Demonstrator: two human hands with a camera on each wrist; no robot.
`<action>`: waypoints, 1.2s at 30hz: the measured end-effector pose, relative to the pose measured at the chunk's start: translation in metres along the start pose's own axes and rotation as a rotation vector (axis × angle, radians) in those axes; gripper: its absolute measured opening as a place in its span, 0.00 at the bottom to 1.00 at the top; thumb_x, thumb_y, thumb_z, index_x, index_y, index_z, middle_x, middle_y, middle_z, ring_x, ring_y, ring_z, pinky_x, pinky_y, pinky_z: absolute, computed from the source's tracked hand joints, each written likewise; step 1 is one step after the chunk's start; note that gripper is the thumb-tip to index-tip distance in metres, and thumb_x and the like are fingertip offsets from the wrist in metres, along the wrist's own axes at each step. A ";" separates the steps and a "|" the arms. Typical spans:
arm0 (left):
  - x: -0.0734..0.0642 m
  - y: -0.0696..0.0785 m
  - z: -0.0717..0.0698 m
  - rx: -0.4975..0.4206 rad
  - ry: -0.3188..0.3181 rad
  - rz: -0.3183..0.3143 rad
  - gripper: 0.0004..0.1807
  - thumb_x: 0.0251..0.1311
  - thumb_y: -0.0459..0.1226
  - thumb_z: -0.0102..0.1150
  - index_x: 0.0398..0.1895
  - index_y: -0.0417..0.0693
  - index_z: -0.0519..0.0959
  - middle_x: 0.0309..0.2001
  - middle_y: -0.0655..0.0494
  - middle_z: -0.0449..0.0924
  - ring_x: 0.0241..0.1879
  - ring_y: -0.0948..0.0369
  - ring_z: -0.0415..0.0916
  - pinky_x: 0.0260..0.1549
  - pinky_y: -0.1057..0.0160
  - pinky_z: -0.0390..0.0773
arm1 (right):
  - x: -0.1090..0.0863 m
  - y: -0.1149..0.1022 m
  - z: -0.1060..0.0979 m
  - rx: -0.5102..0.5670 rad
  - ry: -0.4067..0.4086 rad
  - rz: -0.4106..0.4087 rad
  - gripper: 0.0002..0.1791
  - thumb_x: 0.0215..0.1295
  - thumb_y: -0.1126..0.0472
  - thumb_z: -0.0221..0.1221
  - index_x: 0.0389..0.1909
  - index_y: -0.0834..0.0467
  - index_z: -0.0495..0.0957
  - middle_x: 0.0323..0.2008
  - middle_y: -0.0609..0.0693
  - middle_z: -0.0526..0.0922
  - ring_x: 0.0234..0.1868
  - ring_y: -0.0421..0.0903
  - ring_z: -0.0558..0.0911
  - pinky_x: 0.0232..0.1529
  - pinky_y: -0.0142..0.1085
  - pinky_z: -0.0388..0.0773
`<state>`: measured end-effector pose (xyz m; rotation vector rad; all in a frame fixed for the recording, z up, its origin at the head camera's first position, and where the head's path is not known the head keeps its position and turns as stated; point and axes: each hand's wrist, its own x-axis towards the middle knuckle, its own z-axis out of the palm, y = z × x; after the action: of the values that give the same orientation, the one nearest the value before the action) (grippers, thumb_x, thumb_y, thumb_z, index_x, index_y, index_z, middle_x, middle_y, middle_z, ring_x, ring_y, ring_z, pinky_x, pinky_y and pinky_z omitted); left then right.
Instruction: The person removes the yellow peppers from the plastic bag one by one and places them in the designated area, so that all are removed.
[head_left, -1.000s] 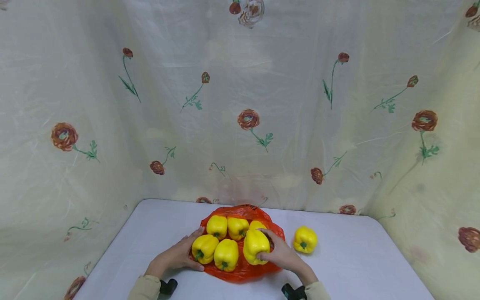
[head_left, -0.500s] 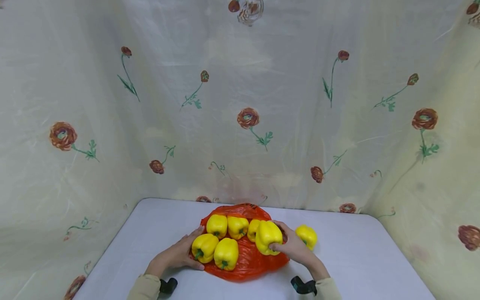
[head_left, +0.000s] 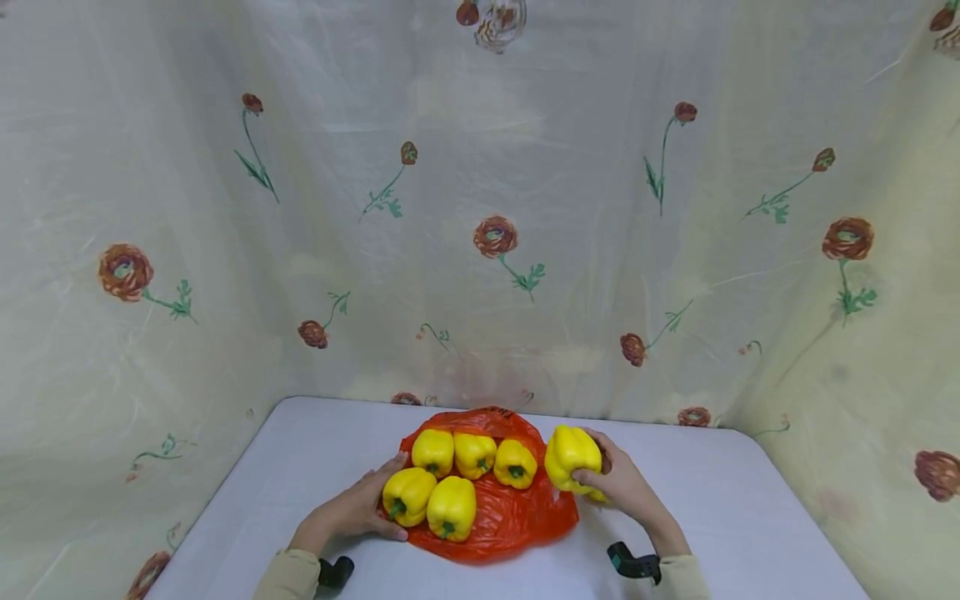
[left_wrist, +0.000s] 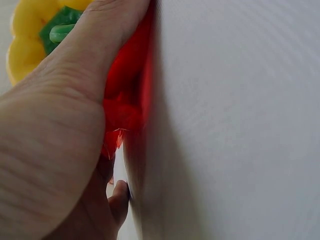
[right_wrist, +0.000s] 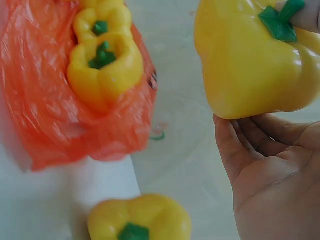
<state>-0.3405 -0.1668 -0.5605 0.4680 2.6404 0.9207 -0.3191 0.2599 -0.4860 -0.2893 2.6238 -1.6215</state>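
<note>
Left hand: here it is at the left end (head_left: 356, 507), thumb and fingers standing wide apart, resting against the red bag's (head_left: 510, 525) left edge.
Front peppers: a tilted yellow pepper (head_left: 409, 497) is sitting right beside that hand, and a second front pepper (head_left: 452, 509) is lying next to it, green stems facing the person.
Red bag: crumpled and shiny, it is spreading under and around five peppers in all.
Back row: a left back pepper (head_left: 432, 452), a middle back pepper (head_left: 475, 455) and a right back pepper (head_left: 515, 464) are lining up across the bag.
Held pepper: glossy, plump, green-stemmed, the held pepper (head_left: 572, 458) is showing at the bag's right edge.
Right hand: the right hand (head_left: 626, 487) is gripping it, thumb by the stem, fingers supporting the opposite end.
Loose pepper: the right-wrist view is showing a loose pepper (right_wrist: 155, 212) outside the bag; from the head, hand and held pepper are mostly blocking it.
Backdrop: a floral curtain (head_left: 570, 267) is hanging behind the white surface (head_left: 712, 500).
</note>
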 end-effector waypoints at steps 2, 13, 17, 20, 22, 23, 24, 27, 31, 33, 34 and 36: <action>0.000 0.000 0.000 0.000 0.000 0.000 0.68 0.36 0.63 0.72 0.78 0.53 0.43 0.77 0.51 0.47 0.75 0.45 0.47 0.72 0.38 0.42 | -0.001 0.002 -0.006 -0.009 0.012 0.010 0.41 0.60 0.54 0.66 0.70 0.56 0.57 0.60 0.58 0.70 0.54 0.52 0.74 0.61 0.47 0.75; -0.002 0.001 -0.001 0.004 0.001 0.004 0.67 0.37 0.63 0.71 0.78 0.55 0.43 0.78 0.52 0.46 0.75 0.45 0.46 0.72 0.38 0.42 | -0.009 0.014 -0.041 -0.036 0.076 0.022 0.41 0.65 0.49 0.61 0.72 0.59 0.52 0.64 0.62 0.67 0.59 0.57 0.71 0.64 0.54 0.70; -0.002 0.002 0.000 0.002 -0.001 0.003 0.67 0.37 0.62 0.71 0.78 0.54 0.43 0.78 0.52 0.46 0.75 0.46 0.46 0.73 0.39 0.42 | -0.011 0.021 -0.051 -0.033 0.100 0.012 0.41 0.67 0.50 0.59 0.73 0.60 0.51 0.65 0.62 0.66 0.59 0.56 0.71 0.63 0.53 0.72; -0.002 0.002 0.000 0.000 -0.002 0.002 0.67 0.38 0.62 0.72 0.78 0.54 0.43 0.78 0.52 0.46 0.75 0.46 0.46 0.73 0.39 0.42 | -0.013 0.026 -0.057 -0.033 0.122 0.007 0.40 0.68 0.50 0.58 0.73 0.60 0.50 0.65 0.62 0.67 0.58 0.55 0.71 0.61 0.48 0.74; -0.002 0.001 0.000 0.000 0.000 -0.002 0.67 0.37 0.62 0.72 0.78 0.55 0.43 0.78 0.53 0.46 0.75 0.46 0.46 0.73 0.39 0.42 | -0.014 0.027 -0.061 -0.033 0.136 0.008 0.40 0.68 0.50 0.58 0.73 0.59 0.50 0.64 0.61 0.67 0.58 0.54 0.71 0.59 0.43 0.74; -0.003 0.001 0.000 -0.002 0.002 -0.005 0.67 0.37 0.62 0.72 0.78 0.55 0.43 0.78 0.53 0.46 0.75 0.45 0.46 0.73 0.39 0.42 | -0.015 0.028 -0.062 -0.036 0.144 0.009 0.40 0.69 0.50 0.57 0.74 0.59 0.50 0.64 0.61 0.67 0.57 0.53 0.71 0.59 0.42 0.74; -0.003 0.001 0.000 -0.004 0.003 -0.008 0.67 0.37 0.62 0.72 0.78 0.56 0.43 0.78 0.53 0.46 0.75 0.45 0.46 0.72 0.38 0.42 | -0.015 0.029 -0.064 -0.042 0.150 0.011 0.40 0.69 0.49 0.57 0.74 0.59 0.50 0.64 0.61 0.67 0.57 0.52 0.71 0.58 0.40 0.74; -0.003 0.001 0.000 -0.006 0.006 -0.011 0.67 0.36 0.63 0.72 0.78 0.57 0.43 0.78 0.53 0.46 0.75 0.44 0.46 0.72 0.38 0.42 | -0.016 0.033 -0.068 -0.054 0.163 0.024 0.41 0.69 0.48 0.57 0.74 0.59 0.50 0.64 0.61 0.67 0.57 0.51 0.71 0.57 0.38 0.74; -0.002 0.000 0.001 -0.008 0.004 -0.008 0.68 0.36 0.63 0.72 0.78 0.57 0.43 0.78 0.53 0.46 0.75 0.44 0.46 0.72 0.38 0.42 | -0.018 0.037 -0.074 -0.058 0.173 0.056 0.42 0.68 0.47 0.57 0.74 0.59 0.49 0.64 0.61 0.66 0.54 0.46 0.71 0.55 0.34 0.74; -0.002 0.000 0.001 -0.009 0.002 -0.009 0.68 0.35 0.63 0.72 0.78 0.57 0.43 0.78 0.53 0.46 0.75 0.44 0.46 0.72 0.38 0.42 | -0.019 0.040 -0.077 -0.057 0.180 0.074 0.42 0.68 0.46 0.57 0.74 0.59 0.49 0.64 0.60 0.66 0.52 0.42 0.72 0.52 0.30 0.73; -0.001 0.000 0.001 -0.010 0.002 -0.010 0.68 0.35 0.63 0.72 0.78 0.57 0.43 0.78 0.53 0.46 0.75 0.44 0.46 0.72 0.38 0.42 | -0.019 0.041 -0.079 -0.056 0.183 0.082 0.42 0.68 0.46 0.57 0.74 0.59 0.49 0.64 0.60 0.66 0.50 0.39 0.71 0.51 0.28 0.73; -0.001 -0.001 0.001 -0.010 0.002 -0.014 0.68 0.36 0.63 0.72 0.78 0.58 0.43 0.78 0.53 0.46 0.75 0.43 0.46 0.72 0.38 0.42 | -0.019 0.043 -0.081 -0.053 0.191 0.095 0.42 0.68 0.46 0.57 0.74 0.60 0.49 0.65 0.61 0.66 0.48 0.35 0.71 0.49 0.26 0.71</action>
<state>-0.3396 -0.1670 -0.5615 0.4454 2.6363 0.9304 -0.3170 0.3540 -0.4891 -0.0115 2.7729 -1.6264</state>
